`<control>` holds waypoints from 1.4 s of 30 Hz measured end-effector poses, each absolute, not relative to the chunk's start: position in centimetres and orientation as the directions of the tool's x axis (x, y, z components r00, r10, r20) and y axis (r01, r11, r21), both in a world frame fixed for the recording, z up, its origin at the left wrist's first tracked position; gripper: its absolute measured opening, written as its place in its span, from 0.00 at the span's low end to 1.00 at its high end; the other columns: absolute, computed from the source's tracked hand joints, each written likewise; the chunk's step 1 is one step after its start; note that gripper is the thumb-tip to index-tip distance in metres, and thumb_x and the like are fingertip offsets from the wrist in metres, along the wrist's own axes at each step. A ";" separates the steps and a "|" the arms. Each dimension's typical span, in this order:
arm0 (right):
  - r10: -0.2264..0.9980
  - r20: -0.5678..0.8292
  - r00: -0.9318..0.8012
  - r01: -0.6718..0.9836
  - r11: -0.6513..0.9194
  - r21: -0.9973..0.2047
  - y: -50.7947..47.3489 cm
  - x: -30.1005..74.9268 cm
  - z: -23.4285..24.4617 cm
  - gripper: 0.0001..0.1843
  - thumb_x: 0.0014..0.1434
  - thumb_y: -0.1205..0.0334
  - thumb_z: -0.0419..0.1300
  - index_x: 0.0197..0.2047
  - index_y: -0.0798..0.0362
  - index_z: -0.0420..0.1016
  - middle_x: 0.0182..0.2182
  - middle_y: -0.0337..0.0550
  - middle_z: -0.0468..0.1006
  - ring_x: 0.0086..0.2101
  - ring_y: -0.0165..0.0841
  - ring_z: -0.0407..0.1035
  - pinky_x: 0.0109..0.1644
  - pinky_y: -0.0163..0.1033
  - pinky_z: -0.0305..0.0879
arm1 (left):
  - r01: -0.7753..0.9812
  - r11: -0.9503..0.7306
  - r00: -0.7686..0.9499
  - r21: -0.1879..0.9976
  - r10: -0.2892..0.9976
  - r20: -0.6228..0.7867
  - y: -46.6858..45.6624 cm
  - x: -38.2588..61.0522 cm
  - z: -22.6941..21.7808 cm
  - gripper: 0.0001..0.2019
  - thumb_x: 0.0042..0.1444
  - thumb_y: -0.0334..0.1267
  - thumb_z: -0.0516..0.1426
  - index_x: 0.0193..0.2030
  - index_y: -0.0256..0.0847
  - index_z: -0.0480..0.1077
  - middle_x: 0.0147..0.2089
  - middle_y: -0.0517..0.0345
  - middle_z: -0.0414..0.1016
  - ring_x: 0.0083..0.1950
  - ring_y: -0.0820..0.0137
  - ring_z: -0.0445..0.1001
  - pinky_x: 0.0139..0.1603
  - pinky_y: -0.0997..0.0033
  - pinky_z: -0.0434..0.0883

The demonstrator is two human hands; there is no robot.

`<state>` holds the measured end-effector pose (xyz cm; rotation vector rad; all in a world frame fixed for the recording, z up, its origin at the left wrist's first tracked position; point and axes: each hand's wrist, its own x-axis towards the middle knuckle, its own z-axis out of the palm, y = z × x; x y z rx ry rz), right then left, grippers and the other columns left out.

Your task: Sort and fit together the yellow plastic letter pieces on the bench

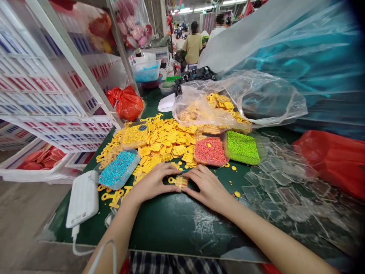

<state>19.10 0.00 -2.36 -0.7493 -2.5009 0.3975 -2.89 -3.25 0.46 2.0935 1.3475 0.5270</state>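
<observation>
My left hand (155,182) and my right hand (207,186) meet over a small yellow plastic piece with a clear cover (180,181) on the green table (171,224). Fingertips of both hands pinch it from either side. Just beyond lies a heap of yellow plastic pieces (165,142). Trays of beads stand around it: blue (118,170), yellow (135,136), pink-red (210,150) and green (243,147).
A pile of clear plastic covers (285,186) spreads at the right. A clear bag with more yellow pieces (228,102) lies behind the trays. A white power bank (82,198) sits at the left edge. Stacked white crates (42,76), red bags (127,102) and people stand farther off.
</observation>
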 end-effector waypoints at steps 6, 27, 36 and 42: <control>0.585 0.400 -0.705 0.449 0.805 -0.388 -0.1 19.0 -2.4 0.14 0.62 0.53 0.59 0.46 0.53 0.72 0.39 0.46 0.77 0.41 0.40 0.67 0.45 0.47 0.66 | 0.729 -0.317 0.416 0.607 0.909 -0.025 -3.1 -2.6 0.6 0.18 0.55 0.47 0.63 0.50 0.45 0.73 0.50 0.53 0.73 0.53 0.60 0.68 0.55 0.57 0.65; 0.611 0.395 -0.686 0.505 0.791 -0.346 0.2 19.5 -2.8 0.14 0.56 0.51 0.63 0.40 0.53 0.75 0.39 0.46 0.76 0.41 0.42 0.65 0.43 0.47 0.65 | 0.765 -0.303 0.392 0.568 0.919 -0.037 -3.2 -2.7 0.1 0.18 0.56 0.51 0.61 0.52 0.49 0.74 0.50 0.54 0.70 0.54 0.59 0.65 0.58 0.53 0.60; 0.666 0.377 -0.643 0.509 0.740 -0.439 0.2 19.5 -2.9 0.12 0.53 0.54 0.66 0.37 0.51 0.76 0.40 0.48 0.74 0.42 0.43 0.64 0.44 0.48 0.67 | 0.783 -0.302 0.392 0.544 0.919 -0.053 -3.2 -2.6 0.0 0.15 0.58 0.48 0.60 0.51 0.49 0.75 0.49 0.54 0.71 0.52 0.59 0.66 0.56 0.54 0.58; 0.733 0.332 -0.594 0.548 0.671 -0.500 0.2 19.4 -3.0 0.12 0.50 0.53 0.69 0.36 0.48 0.78 0.37 0.45 0.72 0.40 0.42 0.64 0.42 0.49 0.68 | 0.807 -0.310 0.393 0.503 0.917 -0.065 -2.8 -2.5 0.2 0.17 0.58 0.52 0.59 0.49 0.49 0.76 0.47 0.54 0.71 0.50 0.59 0.65 0.57 0.53 0.55</control>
